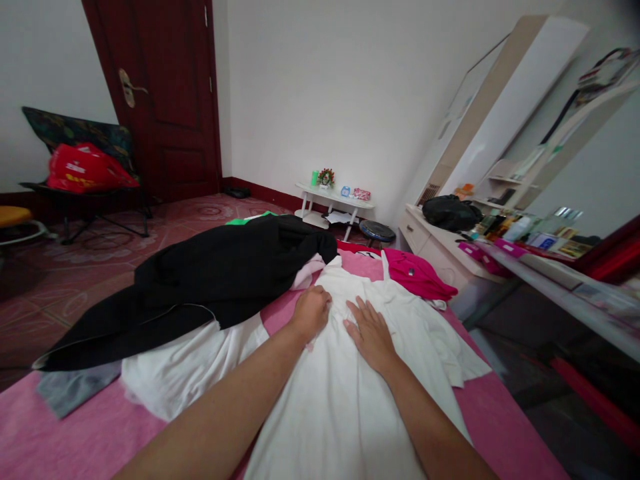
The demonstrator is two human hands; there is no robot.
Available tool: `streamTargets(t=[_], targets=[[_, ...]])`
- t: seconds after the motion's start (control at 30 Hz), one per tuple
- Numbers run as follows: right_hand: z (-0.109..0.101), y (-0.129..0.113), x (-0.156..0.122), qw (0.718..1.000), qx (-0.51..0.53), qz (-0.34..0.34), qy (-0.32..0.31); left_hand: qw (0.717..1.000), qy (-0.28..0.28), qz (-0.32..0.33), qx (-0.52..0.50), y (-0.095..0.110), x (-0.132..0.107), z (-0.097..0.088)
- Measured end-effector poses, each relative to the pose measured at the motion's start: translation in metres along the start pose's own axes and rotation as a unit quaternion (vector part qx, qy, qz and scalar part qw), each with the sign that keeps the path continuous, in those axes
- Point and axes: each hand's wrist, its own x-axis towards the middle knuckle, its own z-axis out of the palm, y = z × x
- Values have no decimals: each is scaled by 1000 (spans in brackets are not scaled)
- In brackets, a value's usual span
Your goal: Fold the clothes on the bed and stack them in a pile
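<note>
A white T-shirt [350,400] lies spread over the pink bed cover [505,427], its neck end away from me and a sleeve out to the right. My left hand [313,313] is closed on the shirt's upper left part, fingers curled into the cloth. Flat on the shirt's upper middle rests my right hand [373,333], fingers apart and holding nothing. Left of the shirt is a heap with a black garment [225,267] on top and a white cloth [195,367] under it. A bright pink garment [417,273] lies beyond the shirt on the right.
A grey cloth [77,387] sticks out at the heap's near left end. On the right stands a dresser [430,243] with a black bag [453,213] and bottles. Farther off are a small white table [333,195], a round stool [377,231] and a folding chair [80,130].
</note>
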Motion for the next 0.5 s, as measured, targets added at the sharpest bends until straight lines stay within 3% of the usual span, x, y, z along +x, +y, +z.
streamTargets(t=[0.27,0.5], targets=[[-4,-2,-1,1000,12,1,7,1000,-6,18,13,4,-1,-5],[-3,0,0,999,26,-4,22,989,-57,132,-36,5,-2,-6]])
